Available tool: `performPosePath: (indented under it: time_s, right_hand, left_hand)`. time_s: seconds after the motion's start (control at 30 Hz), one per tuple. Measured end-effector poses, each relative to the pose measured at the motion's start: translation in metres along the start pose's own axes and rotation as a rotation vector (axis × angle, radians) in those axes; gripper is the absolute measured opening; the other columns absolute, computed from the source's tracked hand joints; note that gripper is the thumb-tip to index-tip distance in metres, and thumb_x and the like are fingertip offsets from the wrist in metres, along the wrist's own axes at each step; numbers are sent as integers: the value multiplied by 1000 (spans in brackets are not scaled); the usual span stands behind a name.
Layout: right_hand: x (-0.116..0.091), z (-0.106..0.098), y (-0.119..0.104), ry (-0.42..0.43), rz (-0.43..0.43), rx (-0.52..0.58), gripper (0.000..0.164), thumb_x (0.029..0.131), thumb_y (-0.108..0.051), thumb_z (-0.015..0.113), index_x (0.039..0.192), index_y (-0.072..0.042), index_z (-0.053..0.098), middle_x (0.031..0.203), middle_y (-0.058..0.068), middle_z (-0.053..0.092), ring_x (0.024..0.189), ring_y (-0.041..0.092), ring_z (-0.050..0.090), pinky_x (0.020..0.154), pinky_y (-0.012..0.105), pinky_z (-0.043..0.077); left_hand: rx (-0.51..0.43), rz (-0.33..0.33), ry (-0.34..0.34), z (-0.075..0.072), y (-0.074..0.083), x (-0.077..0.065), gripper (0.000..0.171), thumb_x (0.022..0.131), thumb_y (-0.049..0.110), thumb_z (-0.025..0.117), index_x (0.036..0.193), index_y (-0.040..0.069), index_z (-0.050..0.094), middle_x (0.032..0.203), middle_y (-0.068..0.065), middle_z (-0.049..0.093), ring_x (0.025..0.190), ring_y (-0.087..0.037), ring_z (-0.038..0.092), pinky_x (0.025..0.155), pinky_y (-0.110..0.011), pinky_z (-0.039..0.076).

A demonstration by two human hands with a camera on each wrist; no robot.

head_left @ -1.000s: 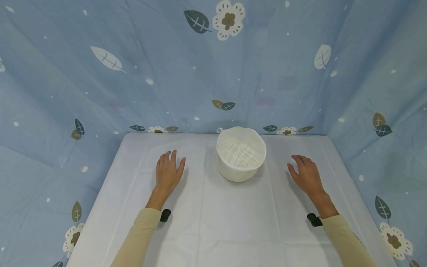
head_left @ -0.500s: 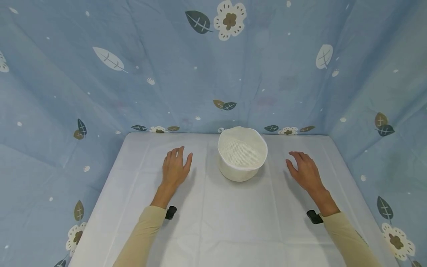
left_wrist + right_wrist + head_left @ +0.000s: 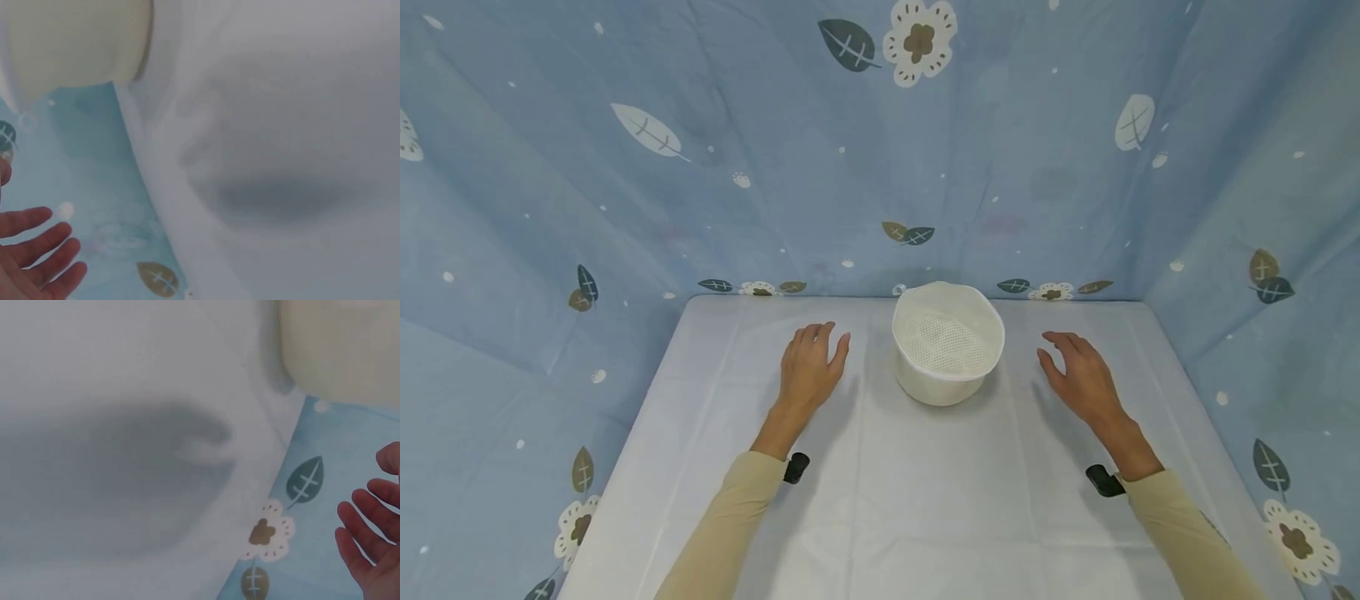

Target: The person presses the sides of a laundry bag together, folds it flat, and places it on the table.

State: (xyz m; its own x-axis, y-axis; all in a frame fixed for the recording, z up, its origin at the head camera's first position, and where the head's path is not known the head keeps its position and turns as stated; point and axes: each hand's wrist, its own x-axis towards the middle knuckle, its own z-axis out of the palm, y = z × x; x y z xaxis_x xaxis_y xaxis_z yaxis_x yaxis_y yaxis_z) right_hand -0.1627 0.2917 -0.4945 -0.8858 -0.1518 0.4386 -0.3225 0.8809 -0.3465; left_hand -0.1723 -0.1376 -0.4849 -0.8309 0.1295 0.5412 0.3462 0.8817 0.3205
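Note:
A soft white cylindrical mesh bag (image 3: 947, 337) stands on the table near its far edge, its round top facing up and tilted a little toward me. To its left, my left hand (image 3: 808, 367) hovers with relaxed fingers and the thumb apart, holding nothing. On the other side my right hand (image 3: 1084, 379) hangs over the table, fingers loosely bent and bare. Both wrist views show the bag's side wall, in the left one as a pale bag (image 3: 75, 44) and in the right as a cream bag (image 3: 344, 350), with a gap between it and the fingers.
The table (image 3: 940, 500) has a creased white cover. Blue curtains (image 3: 775, 167) with leaves and flowers rise behind it and along both sides. A small black device (image 3: 796, 468) sits at the left wrist, another black device (image 3: 1105, 481) at the right.
My left hand has moved right and forward, closer to the bag. The right hand has shifted slightly forward and inward. The bag stays standing in its place.

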Motion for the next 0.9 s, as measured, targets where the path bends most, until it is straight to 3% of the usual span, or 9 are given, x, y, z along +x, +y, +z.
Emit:
performPosePath:
  time_s: [0.23, 0.47, 0.8, 0.9]
  right_hand:
    - [8, -2, -8, -8, 4, 46, 32, 97, -6, 70, 126, 6, 65, 119, 25, 66, 101, 40, 65, 79, 57, 57]
    - [16, -2, -19, -28, 6, 88, 32, 98, -8, 70, 127, 5, 64, 120, 24, 66, 98, 38, 67, 78, 56, 58]
    - [27, 2, -35, -90, 44, 132, 35, 103, -15, 64, 132, 5, 61, 123, 23, 65, 99, 36, 67, 84, 53, 59]
    - [29, 1, -39, -104, 56, 152, 35, 105, -15, 62, 133, 6, 60, 120, 23, 65, 99, 36, 66, 85, 53, 58]
  left_hand:
    - [-43, 14, -6, 1, 15, 11, 36, 103, 27, 63, 114, -6, 72, 107, -23, 72, 97, -39, 68, 83, -50, 58]
    - [-96, -19, -76, 5, 31, 18, 37, 105, 27, 61, 117, -6, 71, 111, -23, 72, 101, -38, 68, 83, -50, 59]
    - [-160, -31, -97, 15, 48, 24, 35, 104, 25, 62, 117, -6, 72, 105, -20, 74, 95, -34, 70, 79, -47, 60]
    - [-186, -57, -132, 18, 52, 27, 37, 105, 26, 60, 121, -6, 70, 106, -19, 74, 97, -34, 70, 80, -47, 60]
